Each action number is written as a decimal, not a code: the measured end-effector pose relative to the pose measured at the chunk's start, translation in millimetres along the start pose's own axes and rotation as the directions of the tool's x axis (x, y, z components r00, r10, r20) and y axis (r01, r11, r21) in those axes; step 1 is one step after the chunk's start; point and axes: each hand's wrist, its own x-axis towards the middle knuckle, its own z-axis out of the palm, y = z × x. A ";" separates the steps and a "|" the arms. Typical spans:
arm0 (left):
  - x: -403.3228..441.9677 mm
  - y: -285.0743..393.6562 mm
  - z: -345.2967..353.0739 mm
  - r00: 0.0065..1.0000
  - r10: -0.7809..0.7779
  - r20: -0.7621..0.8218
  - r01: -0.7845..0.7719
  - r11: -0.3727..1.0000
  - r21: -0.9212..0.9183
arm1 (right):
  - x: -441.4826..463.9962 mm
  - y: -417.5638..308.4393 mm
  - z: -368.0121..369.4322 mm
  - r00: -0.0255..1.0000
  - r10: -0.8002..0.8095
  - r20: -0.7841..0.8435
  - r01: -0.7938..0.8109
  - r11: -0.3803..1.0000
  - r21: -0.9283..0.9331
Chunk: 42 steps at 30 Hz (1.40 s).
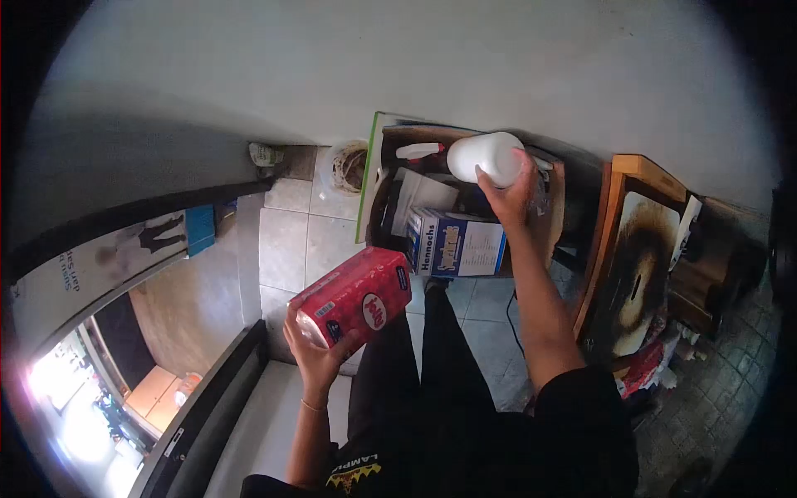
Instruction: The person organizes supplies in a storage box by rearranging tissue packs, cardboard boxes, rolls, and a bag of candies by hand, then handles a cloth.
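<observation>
The right hand (pixel 510 192) has its fingers spread around one end of a white bottle (pixel 480 158) and is closed on it; the bottle lies at 11 o'clock from the palm, its long axis running roughly from 9 to 3 o'clock, though I cannot tell which end carries the cap. The left hand (pixel 319 352) grips the lower end of a red Jolly pack (pixel 355 292), thumb on the labelled side and fingers around the far edge; the pack lies at 1 o'clock from that palm, its long axis running from 8 to 2 o'clock, its free end pointing to 2. The right hand is the nearer to the open cardboard box (pixel 558 220), appearing over it, while the pack's free end shows just beside the box's 7 o'clock corner. Within the box, a white-and-red spray head (pixel 419 150) lies at 9 o'clock from the bottle, and a Hannochs Smartbulb box (pixel 455 244) at 8 o'clock from the right hand. Farther out, at 4 o'clock from that hand, leans a scorched white board (pixel 638 274).
</observation>
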 end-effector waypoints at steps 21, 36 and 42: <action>-17.5 -0.1 -9.7 1.000 0.025 -0.019 -0.020 0.969 0.245 | -26.6 -40.8 28.3 0.891 -0.350 0.290 0.418 0.883 -0.216; -37.1 35.2 31.5 0.993 -0.004 0.121 -0.023 0.974 0.227 | -44.8 -23.5 191.4 0.163 -0.102 0.981 0.821 0.566 -0.078; -30.6 37.1 61.6 0.985 0.055 0.166 -0.083 0.983 0.166 | -36.8 -19.5 185.0 0.088 -0.184 0.979 0.867 0.497 0.016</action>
